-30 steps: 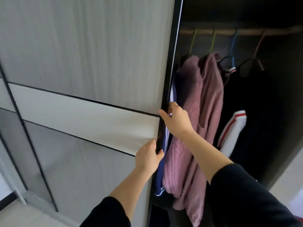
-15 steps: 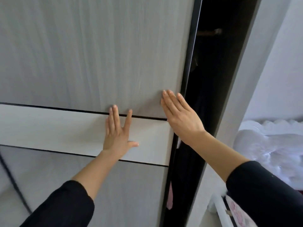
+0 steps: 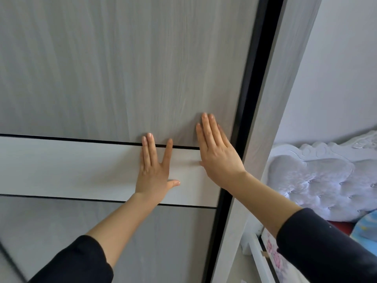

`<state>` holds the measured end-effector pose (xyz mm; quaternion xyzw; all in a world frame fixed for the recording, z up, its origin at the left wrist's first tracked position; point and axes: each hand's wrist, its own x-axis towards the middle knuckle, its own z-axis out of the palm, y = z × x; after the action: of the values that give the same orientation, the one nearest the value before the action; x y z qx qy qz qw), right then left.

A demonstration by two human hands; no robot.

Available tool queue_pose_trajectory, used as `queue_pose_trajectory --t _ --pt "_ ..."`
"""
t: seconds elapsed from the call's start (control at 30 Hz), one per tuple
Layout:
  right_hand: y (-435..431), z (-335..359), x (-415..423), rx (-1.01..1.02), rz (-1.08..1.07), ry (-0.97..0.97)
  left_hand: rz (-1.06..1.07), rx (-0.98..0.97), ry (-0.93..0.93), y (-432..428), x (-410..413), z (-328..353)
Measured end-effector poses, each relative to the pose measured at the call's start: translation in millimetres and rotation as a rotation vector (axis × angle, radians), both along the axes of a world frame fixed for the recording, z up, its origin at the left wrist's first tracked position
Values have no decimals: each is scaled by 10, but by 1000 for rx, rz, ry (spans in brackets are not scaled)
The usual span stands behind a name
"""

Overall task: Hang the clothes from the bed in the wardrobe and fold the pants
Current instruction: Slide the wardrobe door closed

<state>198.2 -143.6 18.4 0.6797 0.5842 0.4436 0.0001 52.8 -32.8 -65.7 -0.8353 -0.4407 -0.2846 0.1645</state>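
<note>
The grey wood-grain sliding wardrobe door (image 3: pixel 122 78) fills most of the view, its black edge against the wardrobe's grey side frame (image 3: pixel 271 123). My left hand (image 3: pixel 155 170) lies flat on the door's white middle band, fingers straight and spread. My right hand (image 3: pixel 216 152) presses flat on the door beside it, close to the door's right edge. The hanging clothes and the wardrobe's inside are hidden behind the door. No pants are in view.
To the right stands the bed with a white tufted headboard (image 3: pixel 318 178). A blue patterned cloth (image 3: pixel 367 227) lies on the bed at the right edge, and a floral fabric (image 3: pixel 273 254) shows by the bed's side rail.
The door slid to the right from half open to against the side frame, covering the hanging clothes. Both hands went from gripping the door edge to pressing flat on its face.
</note>
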Motion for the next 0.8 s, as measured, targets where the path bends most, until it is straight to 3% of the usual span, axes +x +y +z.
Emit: queue_pose_trajectory --t 0.8 --pt "-185 -89 140 83 36 173 34 -17 41 -242 398 46"
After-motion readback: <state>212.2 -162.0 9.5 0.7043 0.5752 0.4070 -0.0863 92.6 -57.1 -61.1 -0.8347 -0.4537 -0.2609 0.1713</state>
